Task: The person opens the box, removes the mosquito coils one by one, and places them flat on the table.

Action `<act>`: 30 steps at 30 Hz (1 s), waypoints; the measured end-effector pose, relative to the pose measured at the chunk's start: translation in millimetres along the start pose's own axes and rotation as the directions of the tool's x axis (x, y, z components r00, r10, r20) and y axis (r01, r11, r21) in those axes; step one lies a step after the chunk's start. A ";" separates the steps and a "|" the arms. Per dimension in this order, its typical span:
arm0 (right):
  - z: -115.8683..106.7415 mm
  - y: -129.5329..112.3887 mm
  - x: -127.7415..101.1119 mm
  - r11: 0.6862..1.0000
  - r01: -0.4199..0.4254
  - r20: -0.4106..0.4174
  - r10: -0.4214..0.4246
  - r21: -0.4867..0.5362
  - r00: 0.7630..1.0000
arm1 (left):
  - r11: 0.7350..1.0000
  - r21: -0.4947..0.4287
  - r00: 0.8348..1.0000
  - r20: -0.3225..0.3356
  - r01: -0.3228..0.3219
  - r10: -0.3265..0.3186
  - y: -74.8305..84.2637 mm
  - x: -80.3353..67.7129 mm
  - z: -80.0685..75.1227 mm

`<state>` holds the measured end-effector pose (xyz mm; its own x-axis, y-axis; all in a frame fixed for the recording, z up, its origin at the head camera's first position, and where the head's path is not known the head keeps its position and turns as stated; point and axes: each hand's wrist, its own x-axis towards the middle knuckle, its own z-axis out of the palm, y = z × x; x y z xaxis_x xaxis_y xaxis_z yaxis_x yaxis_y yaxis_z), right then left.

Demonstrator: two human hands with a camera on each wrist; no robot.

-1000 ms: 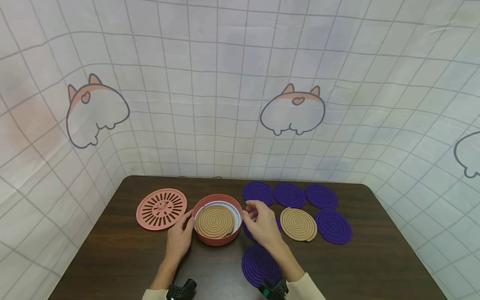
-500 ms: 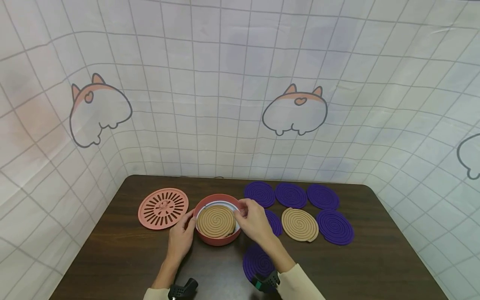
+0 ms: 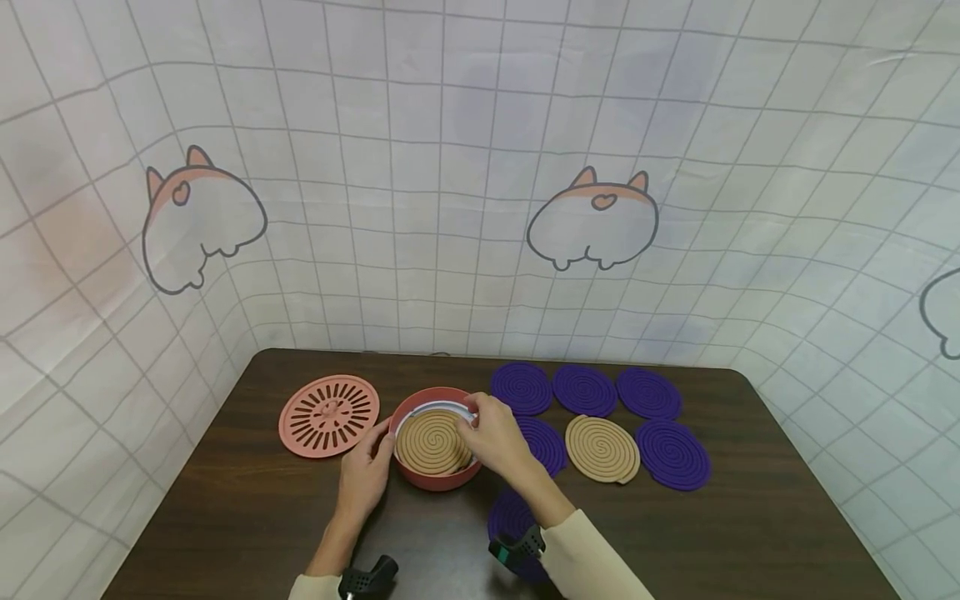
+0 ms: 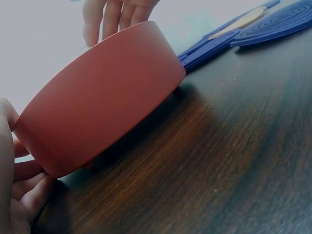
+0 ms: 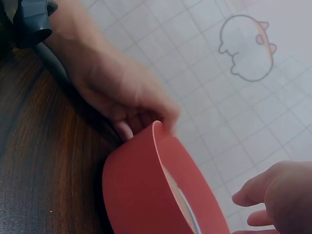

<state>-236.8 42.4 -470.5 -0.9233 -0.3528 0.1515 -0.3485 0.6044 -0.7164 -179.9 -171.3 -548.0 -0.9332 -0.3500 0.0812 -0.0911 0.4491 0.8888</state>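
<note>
While a purple coil lies nearest, partly under the right sleeve, the left hand cups the red bowl on the table, fingers curled against its left wall. The right hand reaches over the bowl's right rim, fingertips bent onto the tan coil inside. Farther back lie the slotted lid, another tan coil and more purple coils.

From my remote seat: red round dish fills the frame, standing on the dark wood table. Left hand touches its near wall at lower left. Right hand's fingers show above the far rim. Purple coils lie beyond, upper right.
</note>
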 end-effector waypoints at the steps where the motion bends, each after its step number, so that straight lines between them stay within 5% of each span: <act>1: 0.7 -0.2 0.8 1.000 0.006 0.004 -0.006 -0.010 1.000 | 1.000 0.000 1.000 -0.001 -0.002 0.002 0.1 0.0 0.3; 30: 16.6 -12.7 14.1 0.961 0.000 0.117 0.034 -0.277 0.993 | 1.000 -0.004 1.000 -0.002 0.005 -0.005 0.4 -0.6 -0.8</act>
<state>-242.7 17.9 -470.6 -0.9095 -0.4131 0.0462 -0.3791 0.7788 -0.4997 -179.1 -171.5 -547.4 -0.9319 -0.3544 0.0774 -0.0948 0.4437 0.8912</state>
